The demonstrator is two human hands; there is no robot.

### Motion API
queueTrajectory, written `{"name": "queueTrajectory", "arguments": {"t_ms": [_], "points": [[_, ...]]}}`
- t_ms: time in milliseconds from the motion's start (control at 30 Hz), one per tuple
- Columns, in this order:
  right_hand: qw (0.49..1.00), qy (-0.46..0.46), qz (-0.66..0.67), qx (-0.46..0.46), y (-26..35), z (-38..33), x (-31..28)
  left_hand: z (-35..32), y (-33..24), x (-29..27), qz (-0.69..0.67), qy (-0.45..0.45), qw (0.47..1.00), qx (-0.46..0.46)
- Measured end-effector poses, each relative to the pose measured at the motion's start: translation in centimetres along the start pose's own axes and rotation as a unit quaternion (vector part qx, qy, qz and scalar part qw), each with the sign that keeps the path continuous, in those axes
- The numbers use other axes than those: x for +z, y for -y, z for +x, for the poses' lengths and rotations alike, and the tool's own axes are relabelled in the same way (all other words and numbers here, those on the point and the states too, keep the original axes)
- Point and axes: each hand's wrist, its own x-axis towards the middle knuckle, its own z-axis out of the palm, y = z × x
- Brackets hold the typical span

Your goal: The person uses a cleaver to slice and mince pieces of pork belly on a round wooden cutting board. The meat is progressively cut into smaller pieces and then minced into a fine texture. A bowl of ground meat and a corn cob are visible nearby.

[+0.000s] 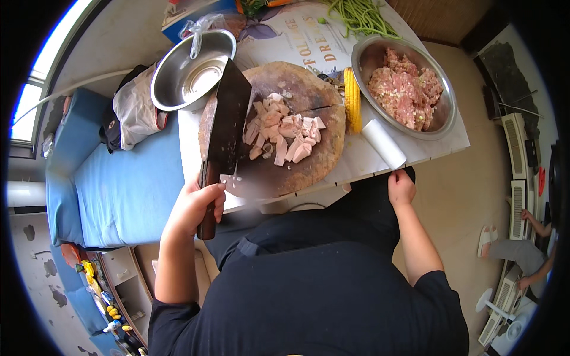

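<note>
My left hand [199, 204] is wrapped round the wooden handle of a broad dark cleaver [228, 110]. Its blade stands upright over the left side of a round wooden chopping board [323, 98]. Pale pink meat pieces [285, 130], cut into chunks, lie in a loose pile on the board, to the right of the blade. At the table's front edge my right hand [402, 187] is curled closed beside my dark-clad knee; whatever its fingers hold, if anything, is hidden. Nearest to it on the table lies a white roll [384, 145].
A steel bowl of minced meat [407, 89] stands at right, with yellow corn [352, 101] beside it. An empty steel basin [163, 89] with a plastic bag [202, 29] is at left. Green beans [365, 18] lie at the back. A blue sofa [127, 190] adjoins; another person [528, 258] sits far right.
</note>
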Motion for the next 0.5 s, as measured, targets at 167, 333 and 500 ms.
{"name": "queueTrajectory", "arguments": {"t_ms": [167, 333, 500], "points": [[0.999, 0.027, -0.022, 0.033, 0.3, 0.0, -0.5, -3.2, -2.4, 0.7, -0.055, 0.025, 0.995, 0.083], [0.999, 0.028, -0.012, 0.023, 0.4, 0.3, -0.2, 0.2, -0.6, 1.4, 0.015, 0.061, 0.998, 0.000], [0.999, 0.019, -0.025, 0.025, 0.0, 0.1, -0.4, -3.1, -4.4, 1.1, -0.009, 0.015, 0.996, 0.088]]}}
